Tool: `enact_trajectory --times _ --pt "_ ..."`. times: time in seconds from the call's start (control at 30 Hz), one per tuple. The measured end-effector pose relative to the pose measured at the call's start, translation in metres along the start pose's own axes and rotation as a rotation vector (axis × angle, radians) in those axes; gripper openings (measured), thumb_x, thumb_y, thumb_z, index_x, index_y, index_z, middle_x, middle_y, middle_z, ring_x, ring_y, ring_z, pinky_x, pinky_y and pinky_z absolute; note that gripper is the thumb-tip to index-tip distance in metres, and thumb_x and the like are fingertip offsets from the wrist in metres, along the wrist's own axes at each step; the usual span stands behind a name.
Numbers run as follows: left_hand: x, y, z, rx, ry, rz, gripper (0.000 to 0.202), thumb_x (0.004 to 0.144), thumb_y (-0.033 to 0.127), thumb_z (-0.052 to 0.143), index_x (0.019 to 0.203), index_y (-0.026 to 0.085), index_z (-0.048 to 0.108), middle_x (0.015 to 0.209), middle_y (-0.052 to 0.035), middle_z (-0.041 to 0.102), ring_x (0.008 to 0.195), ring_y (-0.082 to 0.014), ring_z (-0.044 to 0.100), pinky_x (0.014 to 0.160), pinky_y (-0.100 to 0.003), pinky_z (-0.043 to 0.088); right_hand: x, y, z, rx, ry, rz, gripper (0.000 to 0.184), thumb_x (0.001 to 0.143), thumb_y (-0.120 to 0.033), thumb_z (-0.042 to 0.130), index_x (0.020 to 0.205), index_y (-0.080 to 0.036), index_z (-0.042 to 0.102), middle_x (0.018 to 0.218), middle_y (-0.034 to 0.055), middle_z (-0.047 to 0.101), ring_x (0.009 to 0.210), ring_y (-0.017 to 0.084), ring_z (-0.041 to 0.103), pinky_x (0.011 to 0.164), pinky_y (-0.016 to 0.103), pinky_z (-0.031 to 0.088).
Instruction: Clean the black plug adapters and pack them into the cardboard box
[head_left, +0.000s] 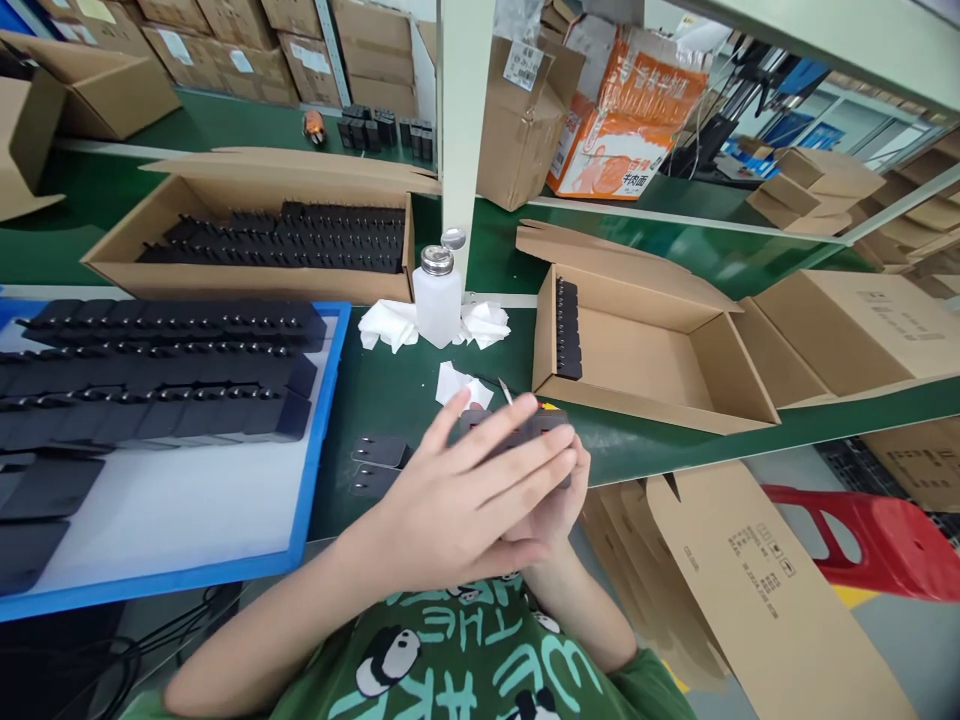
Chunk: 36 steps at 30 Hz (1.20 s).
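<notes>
My left hand (457,500) lies flat with its fingers stretched out across a few dark block-shaped pieces (549,422). Under and beside it, my right hand (553,525) cups these pieces, its fingers curled up at their right side. Much of the pieces is hidden behind the left hand; small reddish marks show on them. Two black blocks (379,466) lie on the green bench just left of my left wrist. Beyond my fingertips are a white paper piece (461,385) and a thin pointed tool (505,390), partly covered.
A blue-rimmed tray (319,440) with rows of black blocks (150,385) stands left. Behind are a carton (300,284) of black parts, a pump bottle (437,300) and crumpled tissues (390,325). An open carton (637,390) at right holds one row of black blocks (568,330).
</notes>
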<state>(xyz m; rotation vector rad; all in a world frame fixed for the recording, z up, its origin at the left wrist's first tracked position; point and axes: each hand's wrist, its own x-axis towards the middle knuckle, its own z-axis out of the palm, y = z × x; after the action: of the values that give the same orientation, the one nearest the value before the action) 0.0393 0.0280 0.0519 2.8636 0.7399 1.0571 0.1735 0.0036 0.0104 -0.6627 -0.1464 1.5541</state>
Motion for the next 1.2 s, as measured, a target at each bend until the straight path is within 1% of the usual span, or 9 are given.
enact_trajectory --times 0.17,0.3,0.43,0.53,0.67,0.8,0.9,1.03,1.2 --pt "-0.014 0.017 0.007 -0.060 0.103 0.149 0.048 0.108 0.044 0.038 0.117 0.012 0.072 0.129 -0.0034 0.073 0.138 -0.0205 0.056 0.131 -0.044 0.014 0.004 -0.006 -0.001 0.115 0.009 0.093 0.048 0.072 -0.065 0.067 0.097 -0.025 0.075 0.107 0.0058 0.079 0.102 0.026 0.074 0.101 0.048 0.057" --pt "-0.006 0.021 0.008 0.110 0.058 0.006 0.054 0.107 0.045 0.038 0.127 0.003 0.066 0.138 -0.0156 0.066 0.139 -0.0278 0.055 0.130 -0.051 0.003 0.006 -0.006 -0.004 0.142 0.051 0.065 0.043 0.075 -0.061 0.066 0.098 -0.025 0.075 0.104 0.0030 0.079 0.100 0.022 0.074 0.101 0.043 0.058" --pt "-0.001 0.021 0.008 -0.073 0.089 0.156 0.058 0.106 0.051 0.036 0.115 0.006 0.071 0.128 -0.0129 0.073 0.134 -0.0266 0.060 0.129 -0.051 0.017 0.006 -0.008 -0.005 0.129 0.050 0.113 0.051 0.073 -0.068 0.064 0.101 -0.026 0.074 0.109 0.0056 0.078 0.102 0.026 0.074 0.093 0.046 0.061" --pt "-0.002 0.024 0.009 -0.025 0.084 0.075 0.052 0.106 0.045 0.040 0.122 0.004 0.068 0.129 -0.0152 0.072 0.134 -0.0262 0.059 0.128 -0.049 0.021 0.005 -0.010 -0.003 0.122 0.053 0.080 0.049 0.074 -0.068 0.062 0.100 -0.028 0.074 0.109 0.0045 0.078 0.113 0.026 0.071 0.101 0.048 0.057" --pt "-0.008 0.028 0.012 -0.208 0.178 0.223 0.048 0.104 0.047 0.046 0.098 0.009 0.075 0.105 -0.0095 0.080 0.123 -0.0232 0.067 0.127 -0.043 0.027 0.005 -0.016 -0.006 0.091 0.031 0.062 0.046 0.075 -0.067 0.060 0.100 -0.031 0.073 0.117 0.0049 0.076 0.125 0.029 0.064 0.094 0.051 0.058" --pt "-0.015 0.016 0.014 -0.267 0.266 -0.149 0.015 0.097 0.028 0.060 0.097 0.016 0.070 0.100 -0.0041 0.080 0.103 -0.0179 0.073 0.119 -0.043 0.039 0.002 -0.040 -0.025 0.069 0.029 -0.065 0.055 0.074 -0.069 0.059 0.106 -0.027 0.072 0.130 0.0118 0.069 0.118 0.032 0.065 0.086 0.049 0.058" --pt "-0.014 0.007 0.033 -0.196 0.125 -0.305 0.007 0.094 0.018 0.063 0.099 0.018 0.067 0.104 -0.0064 0.077 0.094 -0.0188 0.072 0.102 -0.042 0.052 -0.006 -0.067 -0.045 0.017 0.064 -0.297 0.050 0.073 -0.062 0.063 0.105 -0.025 0.072 0.132 0.0146 0.066 0.109 0.030 0.067 0.086 0.047 0.055" --pt "-0.002 0.012 0.083 -0.105 -0.180 -0.173 0.019 0.095 0.011 0.054 0.105 0.015 0.070 0.113 -0.0101 0.075 0.097 -0.0211 0.069 0.092 -0.038 0.054 -0.020 -0.093 -0.067 -0.024 0.193 -0.575 0.043 0.072 -0.059 0.067 0.100 -0.027 0.072 0.122 0.0097 0.069 0.105 0.029 0.068 0.081 0.043 0.055" --pt "0.024 0.018 0.138 -0.040 -0.261 -0.170 0.039 0.090 0.000 0.050 0.124 0.012 0.066 0.136 -0.0153 0.066 0.117 -0.0283 0.064 0.101 -0.046 0.049 -0.030 -0.097 -0.085 -0.028 0.305 -0.593 0.046 0.075 -0.065 0.063 0.101 -0.029 0.072 0.119 0.0068 0.070 0.114 0.032 0.065 0.083 0.048 0.055"
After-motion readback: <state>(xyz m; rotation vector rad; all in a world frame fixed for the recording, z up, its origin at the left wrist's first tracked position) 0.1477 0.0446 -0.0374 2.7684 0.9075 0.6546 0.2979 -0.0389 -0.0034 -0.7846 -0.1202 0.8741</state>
